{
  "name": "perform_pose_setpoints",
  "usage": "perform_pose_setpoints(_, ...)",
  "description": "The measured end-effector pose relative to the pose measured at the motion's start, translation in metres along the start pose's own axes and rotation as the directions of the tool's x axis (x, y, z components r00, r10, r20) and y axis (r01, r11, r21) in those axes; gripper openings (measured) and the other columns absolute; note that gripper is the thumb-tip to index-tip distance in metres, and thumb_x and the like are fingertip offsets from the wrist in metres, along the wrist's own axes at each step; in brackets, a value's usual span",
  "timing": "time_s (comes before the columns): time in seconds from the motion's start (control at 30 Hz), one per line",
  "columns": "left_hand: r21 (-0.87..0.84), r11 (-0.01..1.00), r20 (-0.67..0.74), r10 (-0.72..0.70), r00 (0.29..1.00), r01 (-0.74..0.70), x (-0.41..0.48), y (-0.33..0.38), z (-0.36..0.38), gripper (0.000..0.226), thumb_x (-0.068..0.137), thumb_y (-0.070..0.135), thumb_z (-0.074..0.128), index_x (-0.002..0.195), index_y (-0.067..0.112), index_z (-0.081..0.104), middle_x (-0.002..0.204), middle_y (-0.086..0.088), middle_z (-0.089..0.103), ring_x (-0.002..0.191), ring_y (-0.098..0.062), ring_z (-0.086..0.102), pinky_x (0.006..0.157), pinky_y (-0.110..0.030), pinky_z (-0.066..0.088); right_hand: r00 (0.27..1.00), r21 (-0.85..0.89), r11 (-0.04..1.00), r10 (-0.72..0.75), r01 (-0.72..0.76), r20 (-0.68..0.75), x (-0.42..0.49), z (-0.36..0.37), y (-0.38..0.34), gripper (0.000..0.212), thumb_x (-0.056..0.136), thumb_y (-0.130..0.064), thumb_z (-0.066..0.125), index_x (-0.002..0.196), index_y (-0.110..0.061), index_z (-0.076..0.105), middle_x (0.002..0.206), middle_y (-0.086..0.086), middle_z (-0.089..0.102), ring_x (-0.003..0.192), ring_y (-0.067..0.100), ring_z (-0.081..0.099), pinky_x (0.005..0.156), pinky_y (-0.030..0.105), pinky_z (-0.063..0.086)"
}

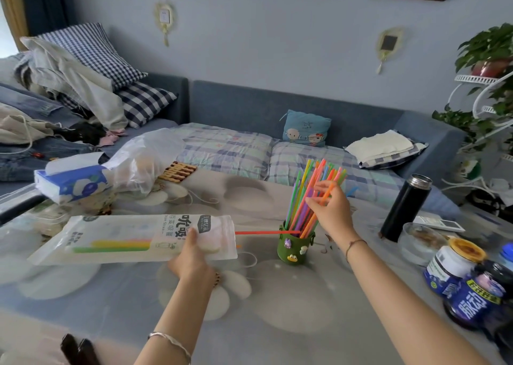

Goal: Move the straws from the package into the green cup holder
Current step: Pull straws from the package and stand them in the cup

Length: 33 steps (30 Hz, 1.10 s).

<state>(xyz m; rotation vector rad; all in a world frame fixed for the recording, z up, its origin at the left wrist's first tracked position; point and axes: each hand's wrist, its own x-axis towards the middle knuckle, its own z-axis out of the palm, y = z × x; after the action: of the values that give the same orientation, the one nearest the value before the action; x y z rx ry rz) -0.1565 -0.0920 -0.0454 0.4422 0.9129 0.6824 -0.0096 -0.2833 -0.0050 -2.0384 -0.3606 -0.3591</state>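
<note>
- My left hand (194, 256) is gripping the package (133, 238) near its open end, fingers closed on the plastic, holding it flat above the worktop (277, 323).
- A few yellow, orange and green straws (111, 246) are showing through the package, out to the left of that hand.
- One red straw (258, 232) is sticking out of the package mouth, pointing from my left hand toward the cup holder (294, 246).
- My right hand (330, 209) is pinching an orange straw (324, 196) between thumb and fingertips, up among the bundle (308, 198) standing in the cup holder.
- The cup holder is sitting on the worktop just below and left of my right hand, between my two hands.
- A black flask (405, 207) is standing to the right of my right hand, with jars (458, 278) nearer me on that side.
- A tissue pack (72, 184) is lying beyond my left hand.
</note>
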Motion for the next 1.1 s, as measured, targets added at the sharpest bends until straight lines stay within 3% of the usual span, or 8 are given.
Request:
perform_pose_setpoints(0.2,-0.021,1.000,0.021,0.016,1.000,-0.016,-0.025,0.015,-0.011,0.052,0.084,0.016,0.072,0.131,0.006,0.052,0.131,-0.009,0.062,0.105,-0.023,0.061,0.085,-0.032,0.048,0.982,0.177,0.984,0.037,-0.003,-0.184,-0.047,-0.003,0.004,0.046,0.081,-0.008,0.068,0.121,-0.004,0.047,0.120,0.002,0.052,0.108,0.015,0.053,0.097,0.029,0.045)
perform_pose_setpoints(0.4,-0.030,1.000,0.084,0.012,0.996,-0.009,-0.044,0.024,-0.018,0.052,0.081,0.016,0.075,0.128,0.006,0.054,0.129,-0.010,0.063,0.094,-0.021,0.060,0.084,-0.031,0.049,0.944,0.335,0.920,0.275,-0.204,-0.182,-0.083,0.009,-0.005,0.024,0.088,-0.021,0.061,0.105,-0.004,0.060,0.102,0.006,0.064,0.097,0.024,0.061,0.074,0.021,0.045)
perform_pose_setpoints(0.5,-0.019,0.999,0.157,0.045,0.987,-0.042,-0.056,0.021,-0.019,0.054,0.081,0.015,0.075,0.130,0.006,0.053,0.128,-0.010,0.063,0.105,-0.025,0.063,0.090,-0.034,0.051,0.834,0.691,0.564,0.541,-0.452,0.104,-0.090,0.019,-0.016,0.031,0.094,-0.022,0.051,0.115,-0.001,0.058,0.110,0.012,0.062,0.105,0.024,0.059,0.089,0.031,0.045)
perform_pose_setpoints(0.6,0.081,0.981,0.283,0.146,0.948,-0.175,-0.068,0.015,-0.017,0.050,0.082,0.011,0.074,0.127,0.001,0.056,0.125,-0.017,0.064,0.106,-0.026,0.064,0.092,-0.036,0.051,0.734,0.798,0.209,0.569,-0.565,0.370,-0.104,0.028,-0.034,0.022,0.093,-0.012,0.050,0.110,0.001,0.058,0.107,0.015,0.060,0.090,0.024,0.060,0.088,0.033,0.047)
perform_pose_setpoints(0.73,0.205,0.910,0.476,0.230,0.849,-0.362,-0.077,0.006,-0.013,0.038,0.080,0.011,0.075,0.115,0.000,0.064,0.108,-0.015,0.071,0.083,-0.016,0.067,0.065,-0.020,0.056,0.646,0.724,0.046,0.493,-0.688,0.582,-0.135,0.044,-0.060,0.022,0.096,-0.016,0.041,0.104,-0.006,0.059,0.129,0.022,0.055,0.105,0.033,0.058,0.101,0.035,0.044)
perform_pose_setpoints(0.83,0.257,0.845,0.569,0.260,0.780,-0.469,-0.081,0.002,-0.009,0.032,0.079,0.010,0.076,0.108,0.001,0.068,0.101,-0.013,0.073,0.082,-0.014,0.068,0.059,-0.014,0.055,0.687,0.741,-0.020,0.359,-0.671,0.632,-0.144,0.050,-0.069,0.036,0.098,-0.022,0.040,0.126,-0.004,0.053,0.108,0.019,0.068,0.103,0.034,0.061,0.073,0.034,0.060)
perform_pose_setpoints(0.97,0.229,0.860,0.548,0.272,0.791,-0.455,-0.081,0.006,-0.007,0.031,0.079,0.010,0.076,0.108,0.005,0.068,0.099,-0.010,0.073,0.080,-0.011,0.068,0.057,-0.014,0.054,0.659,0.759,0.016,0.508,-0.651,0.554,-0.145,0.045,-0.062,0.027,0.096,-0.026,0.046,0.112,-0.008,0.058,0.108,0.019,0.066,0.100,0.035,0.063,0.074,0.043,0.057)
perform_pose_setpoints(1.1,0.171,0.924,0.447,0.236,0.863,-0.342,-0.075,0.009,-0.008,0.042,0.081,0.010,0.073,0.121,0.003,0.060,0.108,-0.009,0.067,0.084,-0.012,0.064,0.065,-0.018,0.049,0.755,0.711,0.327,0.488,-0.623,0.438,-0.150,0.036,-0.063,0.025,0.096,-0.032,0.043,0.091,-0.011,0.057,0.088,0.012,0.065,0.079,0.026,0.062,0.065,0.035,0.053)
